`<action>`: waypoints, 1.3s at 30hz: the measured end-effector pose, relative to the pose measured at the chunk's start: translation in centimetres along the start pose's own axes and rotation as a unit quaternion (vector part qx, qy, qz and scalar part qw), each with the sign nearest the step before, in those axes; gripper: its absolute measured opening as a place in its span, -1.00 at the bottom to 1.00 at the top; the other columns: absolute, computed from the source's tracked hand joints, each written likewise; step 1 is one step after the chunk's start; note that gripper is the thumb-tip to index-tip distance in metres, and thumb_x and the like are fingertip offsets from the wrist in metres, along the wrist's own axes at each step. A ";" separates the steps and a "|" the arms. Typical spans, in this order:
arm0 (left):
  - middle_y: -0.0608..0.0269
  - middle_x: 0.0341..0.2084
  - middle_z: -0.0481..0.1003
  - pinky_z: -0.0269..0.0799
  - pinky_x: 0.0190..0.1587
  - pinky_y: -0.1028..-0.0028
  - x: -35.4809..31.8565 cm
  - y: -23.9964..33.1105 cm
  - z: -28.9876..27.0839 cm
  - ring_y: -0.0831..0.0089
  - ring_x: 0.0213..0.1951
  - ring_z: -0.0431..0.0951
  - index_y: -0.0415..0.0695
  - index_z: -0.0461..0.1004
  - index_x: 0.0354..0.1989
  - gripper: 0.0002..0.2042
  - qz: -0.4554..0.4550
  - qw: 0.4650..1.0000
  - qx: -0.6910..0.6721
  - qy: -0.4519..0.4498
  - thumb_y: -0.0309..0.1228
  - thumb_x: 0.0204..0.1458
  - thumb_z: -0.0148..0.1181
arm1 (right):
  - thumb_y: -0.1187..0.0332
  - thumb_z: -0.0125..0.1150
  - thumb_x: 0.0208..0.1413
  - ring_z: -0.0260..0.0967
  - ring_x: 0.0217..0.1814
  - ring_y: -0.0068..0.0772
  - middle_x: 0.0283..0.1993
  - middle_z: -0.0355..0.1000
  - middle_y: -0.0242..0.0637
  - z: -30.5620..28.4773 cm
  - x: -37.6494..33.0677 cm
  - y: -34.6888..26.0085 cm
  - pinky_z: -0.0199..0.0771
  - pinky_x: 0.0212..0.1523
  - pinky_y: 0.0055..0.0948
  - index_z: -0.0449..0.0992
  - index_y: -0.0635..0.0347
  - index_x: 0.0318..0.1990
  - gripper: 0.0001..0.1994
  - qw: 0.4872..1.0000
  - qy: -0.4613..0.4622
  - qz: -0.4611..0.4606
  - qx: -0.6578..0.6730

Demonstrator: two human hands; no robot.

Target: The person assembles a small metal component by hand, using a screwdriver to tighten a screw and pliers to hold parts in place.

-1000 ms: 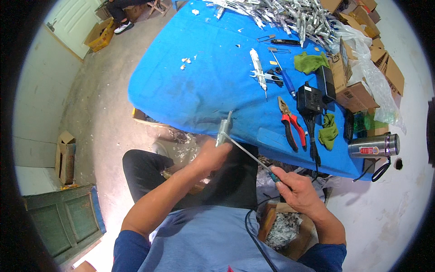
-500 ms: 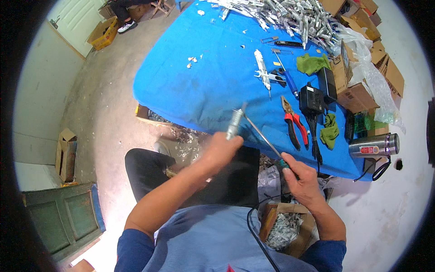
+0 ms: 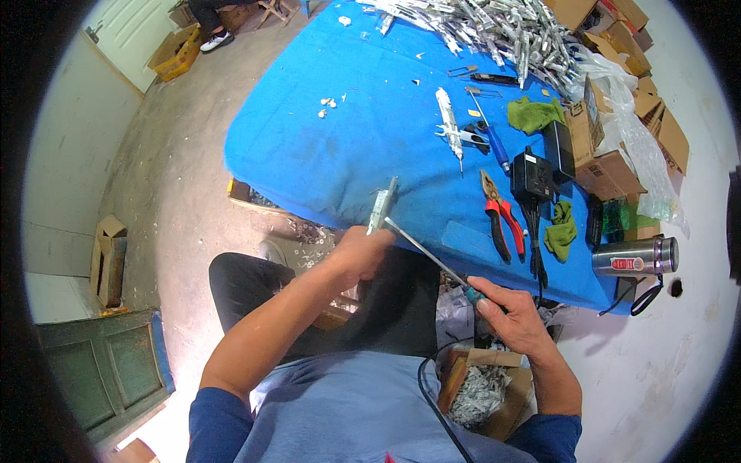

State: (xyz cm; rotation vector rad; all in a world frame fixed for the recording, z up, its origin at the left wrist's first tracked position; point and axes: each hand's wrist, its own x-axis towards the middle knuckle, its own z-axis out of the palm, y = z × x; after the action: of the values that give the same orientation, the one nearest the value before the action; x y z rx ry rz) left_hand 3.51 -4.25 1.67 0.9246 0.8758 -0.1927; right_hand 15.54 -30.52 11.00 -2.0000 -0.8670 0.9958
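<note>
My left hand (image 3: 364,251) is closed around the lower end of a slim white-and-grey plastic piece (image 3: 380,210), which has a thin strip sticking out at its top. In my right hand (image 3: 509,312) is a screwdriver (image 3: 427,252) with a teal handle and a long metal shaft. Its tip lies at the piece, just above my left fingers; whether it touches cannot be made out. Both hands are over my lap at the near edge of the blue-covered table (image 3: 309,166). Red-handled pliers (image 3: 502,216) lie to the right, and a similar white piece (image 3: 448,123) lies farther back.
A heap of white-grey pieces (image 3: 494,35) covers the far right. Nearby lie a blue-handled screwdriver (image 3: 495,145), a black power adapter (image 3: 531,174), green cloths (image 3: 561,231) and a steel flask (image 3: 637,256). Below, a cardboard box (image 3: 519,390) holds scraps.
My left hand has shifted left and slightly down with the white-and-grey piece. My right hand has moved slightly left and down, the screwdriver tip following the piece.
</note>
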 end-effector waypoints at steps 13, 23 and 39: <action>0.48 -0.74 0.17 -0.06 -0.70 0.49 0.2 0.0 -0.2 0.62 -0.74 0.09 -0.06 0.25 -0.59 -0.72 0.031 0.994 0.095 0.051 -0.27 0.08 0.15 | 0.37 0.13 0.22 0.52 -0.19 -0.21 -0.15 0.57 -0.08 -0.4 1.6 -2.5 0.47 -0.10 -0.34 0.46 0.19 0.18 -0.63 0.993 0.004 -0.019 -0.115; 0.29 -0.65 0.35 0.17 -0.56 0.36 0.4 -0.2 -0.5 0.53 -0.57 0.29 -0.29 0.42 -0.49 -0.67 0.096 0.965 0.227 0.089 -0.20 0.05 0.12 | 0.36 0.13 0.24 0.38 -0.39 -0.60 -0.33 0.47 -0.40 -1.2 2.2 0.6 0.44 -0.38 -0.51 0.40 0.12 0.25 -0.59 0.969 -0.099 0.127 0.188; -0.04 -0.62 0.50 0.41 -0.40 0.19 2.4 -1.3 -0.6 0.21 -0.49 0.56 -0.44 0.49 -0.50 -0.63 0.117 0.940 0.267 0.176 -0.24 0.00 0.15 | 0.39 0.22 0.14 0.44 -0.49 -0.16 -0.41 0.41 -0.18 1.9 1.4 -0.7 0.48 -0.48 -0.22 0.41 0.12 0.22 -0.55 0.922 0.063 -0.196 -0.328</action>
State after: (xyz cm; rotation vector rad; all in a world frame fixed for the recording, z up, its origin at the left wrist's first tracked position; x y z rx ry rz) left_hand 4.04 -4.09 -1.06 1.5971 1.0538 -0.0561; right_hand 14.44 -28.39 10.28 -2.2469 -1.6048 0.3555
